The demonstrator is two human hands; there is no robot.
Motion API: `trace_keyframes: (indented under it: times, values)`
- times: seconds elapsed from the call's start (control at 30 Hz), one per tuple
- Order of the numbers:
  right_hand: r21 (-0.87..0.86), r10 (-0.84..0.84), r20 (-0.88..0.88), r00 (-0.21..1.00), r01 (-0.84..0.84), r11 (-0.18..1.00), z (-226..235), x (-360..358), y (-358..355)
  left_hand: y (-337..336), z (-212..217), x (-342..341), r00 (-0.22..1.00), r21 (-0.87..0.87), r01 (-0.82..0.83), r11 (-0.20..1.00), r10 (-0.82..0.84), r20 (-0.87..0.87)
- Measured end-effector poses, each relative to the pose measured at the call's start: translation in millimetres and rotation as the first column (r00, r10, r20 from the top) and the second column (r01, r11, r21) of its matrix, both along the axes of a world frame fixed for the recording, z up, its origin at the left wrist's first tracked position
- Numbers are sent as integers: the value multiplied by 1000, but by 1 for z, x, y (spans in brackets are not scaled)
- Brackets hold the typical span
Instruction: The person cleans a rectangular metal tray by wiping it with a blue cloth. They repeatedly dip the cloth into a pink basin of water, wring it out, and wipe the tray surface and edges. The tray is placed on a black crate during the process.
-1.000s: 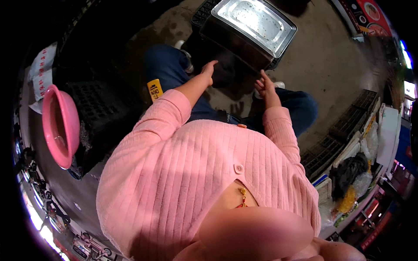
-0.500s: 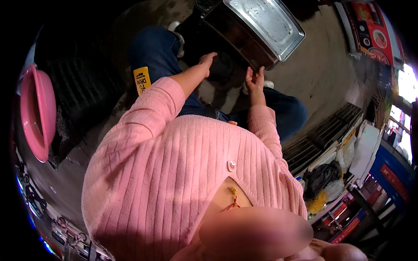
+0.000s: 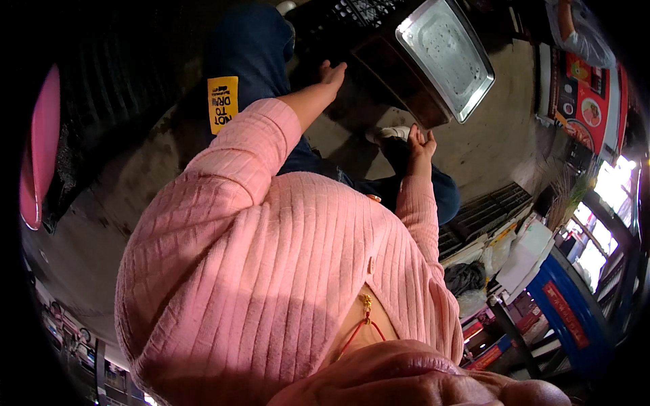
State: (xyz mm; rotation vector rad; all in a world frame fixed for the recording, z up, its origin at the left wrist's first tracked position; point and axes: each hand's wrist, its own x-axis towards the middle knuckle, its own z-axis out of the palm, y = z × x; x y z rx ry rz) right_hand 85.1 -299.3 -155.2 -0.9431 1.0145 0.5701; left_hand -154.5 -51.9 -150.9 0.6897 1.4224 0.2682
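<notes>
My left hand [image 3: 332, 73] reaches forward over the dark area beside a black plastic crate [image 3: 352, 17]. Its fingers look slightly bent and apart, and I make out nothing in them. Fingers spread and pointing up, my right hand [image 3: 421, 142] is at the near lower corner of a dark brown box-like container [image 3: 399, 74]. Whether the fingertips touch that corner I cannot tell. On the container lies a shallow rectangular metal tray [image 3: 447, 57] with wet spots inside. The container's left side is lost in shadow.
My knees in blue jeans [image 3: 247, 51] are bent on either side. A pink basin [image 3: 42, 149] stands at the far left. To the right lie a dark slatted grate [image 3: 491, 210] and a white box [image 3: 525, 254]. Another person's arm [image 3: 567, 20] shows at the upper right.
The view has shifted, so the tray and container appear lower and farther right. My left hand has moved forward, away from the container. My right hand stays by its corner.
</notes>
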Motion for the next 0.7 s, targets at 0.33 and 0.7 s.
trace_keyframes:
  times: [0.33,0.7]
  values:
    - [-916,918,332,-218,-307,259,135,-28,81,23,-31,25,918,264,-396,880,383,100]
    - [-850,646,-526,-553,371,-374,130,-19,157,89,52,31,881,600,-471,647,311,356]
